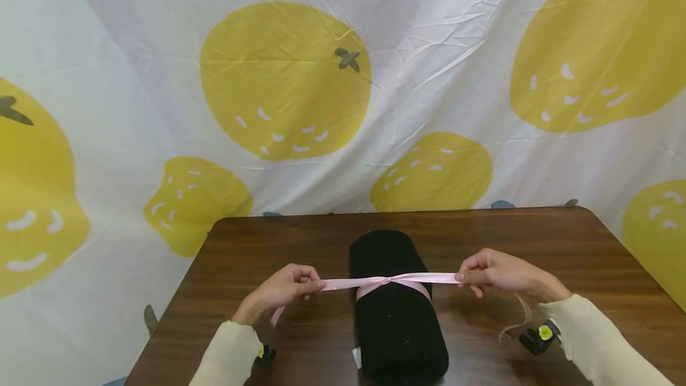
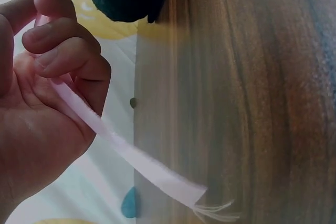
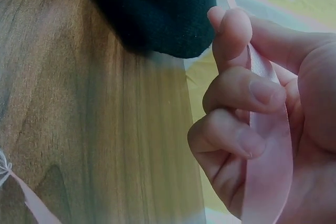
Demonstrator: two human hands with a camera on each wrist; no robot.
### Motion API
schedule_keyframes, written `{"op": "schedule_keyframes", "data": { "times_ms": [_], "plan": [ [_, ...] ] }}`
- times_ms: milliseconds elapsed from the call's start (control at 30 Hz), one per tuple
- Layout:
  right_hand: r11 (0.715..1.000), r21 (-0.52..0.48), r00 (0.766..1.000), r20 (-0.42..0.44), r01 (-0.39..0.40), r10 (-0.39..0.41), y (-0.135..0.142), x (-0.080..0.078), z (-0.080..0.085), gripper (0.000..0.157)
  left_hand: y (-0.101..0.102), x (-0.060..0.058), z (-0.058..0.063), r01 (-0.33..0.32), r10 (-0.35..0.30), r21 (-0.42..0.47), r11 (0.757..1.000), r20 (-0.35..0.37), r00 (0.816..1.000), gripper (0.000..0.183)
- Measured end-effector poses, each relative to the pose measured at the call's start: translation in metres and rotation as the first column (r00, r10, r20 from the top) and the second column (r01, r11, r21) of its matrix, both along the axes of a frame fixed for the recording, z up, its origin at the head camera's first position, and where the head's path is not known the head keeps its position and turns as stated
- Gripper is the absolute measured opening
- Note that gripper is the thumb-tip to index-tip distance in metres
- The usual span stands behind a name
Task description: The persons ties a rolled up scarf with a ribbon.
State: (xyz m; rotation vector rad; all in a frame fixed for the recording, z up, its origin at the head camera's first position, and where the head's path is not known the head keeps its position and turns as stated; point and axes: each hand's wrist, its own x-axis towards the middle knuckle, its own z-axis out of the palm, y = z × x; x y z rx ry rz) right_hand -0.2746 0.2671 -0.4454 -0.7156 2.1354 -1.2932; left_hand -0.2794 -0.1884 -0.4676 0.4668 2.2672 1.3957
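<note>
A black rolled cloth [image 1: 399, 326] lies lengthwise on the table, with a pink ribbon [image 1: 343, 283] wrapped around its middle and crossed on top. On the left, my left hand [image 1: 284, 288] pinches one end of the ribbon between thumb and fingers. Its frayed tail [image 2: 178, 187] hangs down past the palm. My right hand [image 1: 504, 273] pinches the other end, and the ribbon [image 3: 268, 161] runs down through its curled fingers. Between the two hands the ribbon is stretched nearly straight across the roll. The roll's underside is hidden.
The dark brown wooden table [image 1: 300, 243] has rounded far corners. Behind it hangs a white curtain [image 1: 332, 189] printed with yellow fruit. A small white tag [image 1: 357, 358] sticks out at the roll's near left side. Dark wrist cameras [image 1: 536, 338] hang beneath both forearms.
</note>
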Motion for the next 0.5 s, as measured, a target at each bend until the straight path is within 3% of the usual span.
{"op": "schedule_keyframes", "data": {
  "times_ms": [500],
  "plan": [
    [1.0,-0.006,1.0,0.0,-0.022,0.022,0.01,0.003,0.009,0.023,-0.011,0.002,0.004,-0.002,0.002,0.008,1.0,0.017,1.0,0.036]
  ]
}}
